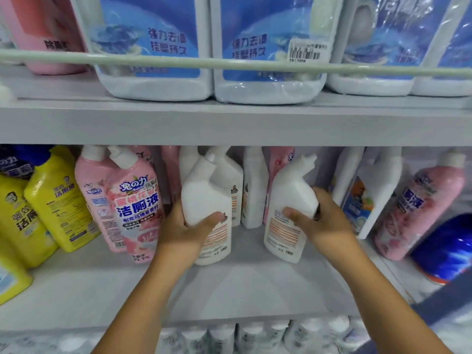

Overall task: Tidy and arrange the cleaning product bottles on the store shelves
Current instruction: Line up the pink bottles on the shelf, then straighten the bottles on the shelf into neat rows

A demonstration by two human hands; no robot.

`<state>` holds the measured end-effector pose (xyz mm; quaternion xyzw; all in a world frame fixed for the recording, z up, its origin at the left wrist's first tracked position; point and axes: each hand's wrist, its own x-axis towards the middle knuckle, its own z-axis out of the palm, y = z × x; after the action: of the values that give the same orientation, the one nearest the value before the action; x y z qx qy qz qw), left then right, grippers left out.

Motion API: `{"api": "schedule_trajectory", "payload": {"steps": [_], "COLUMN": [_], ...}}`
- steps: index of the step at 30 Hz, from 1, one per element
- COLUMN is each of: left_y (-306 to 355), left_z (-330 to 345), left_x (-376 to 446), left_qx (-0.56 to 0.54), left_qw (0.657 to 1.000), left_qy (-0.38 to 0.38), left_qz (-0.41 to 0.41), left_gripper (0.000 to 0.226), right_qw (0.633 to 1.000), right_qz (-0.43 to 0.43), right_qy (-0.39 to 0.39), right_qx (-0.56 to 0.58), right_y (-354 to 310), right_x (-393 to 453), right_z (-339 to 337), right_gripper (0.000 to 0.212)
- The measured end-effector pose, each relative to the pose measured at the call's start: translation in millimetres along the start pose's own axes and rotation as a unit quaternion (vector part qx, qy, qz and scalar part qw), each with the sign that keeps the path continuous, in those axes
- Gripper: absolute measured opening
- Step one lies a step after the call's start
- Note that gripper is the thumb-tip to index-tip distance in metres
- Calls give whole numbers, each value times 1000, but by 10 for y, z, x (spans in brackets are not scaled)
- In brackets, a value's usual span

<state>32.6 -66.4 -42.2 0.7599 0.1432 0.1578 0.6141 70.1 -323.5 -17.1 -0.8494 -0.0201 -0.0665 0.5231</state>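
Two white angled-neck cleaner bottles stand on the middle shelf (pixel 229 290), backs facing me. My left hand (pixel 186 231) grips the left white bottle (pixel 204 195) around its waist, thumb across the front. My right hand (pixel 319 221) grips the right white bottle (pixel 291 190), which leans to the right. More white bottles (pixel 251 190) stand behind them. Pink toilet-cleaner bottles (pixel 135 200) lean at the left, and another pink bottle (pixel 421 208) leans at the right.
Yellow bottles (pixel 53 200) crowd the far left of the shelf. A white-and-blue jug (pixel 370 195) and a shiny blue pack (pixel 444 246) sit at the right. Large blue-labelled jugs (pixel 268 47) fill the upper shelf behind a rail (pixel 178 63). White caps (pixel 255 333) show on the shelf below.
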Motion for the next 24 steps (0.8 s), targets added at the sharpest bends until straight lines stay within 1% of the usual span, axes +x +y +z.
{"api": "schedule_trajectory", "payload": {"steps": [4,8,11,14,18,22,24], "left_y": [-136,-185,-224,-209,-65,218,411], "left_z": [-113,-275,-397,-505,-762,-1185,-1408], "left_x": [-163,-248,-279,-326,-592,-1022,-1263], "left_qx": [-47,-36,-37,-40,-78,-119,-135], "left_qw": [998,997,996,993,992,990,989], "left_qy": [-33,-64,-87,-105,-97,-64,-39], "left_qz": [-14,-7,7,21,26,43,55], "left_gripper": [41,55,55,50,40,44,49], "right_qw": [998,996,996,995,993,989,985], "right_qz": [9,16,12,2,-1,-33,-47], "right_qy": [0,-25,-27,-19,-15,-46,-62], "right_qx": [65,85,86,102,118,139,154], "right_y": [-38,-79,-129,-220,-366,-633,-811], "right_x": [-256,-490,-679,-840,-1058,-1358,-1506], "right_z": [216,397,512,587,595,503,459], "right_gripper": [42,43,42,39,35,44,43]}}
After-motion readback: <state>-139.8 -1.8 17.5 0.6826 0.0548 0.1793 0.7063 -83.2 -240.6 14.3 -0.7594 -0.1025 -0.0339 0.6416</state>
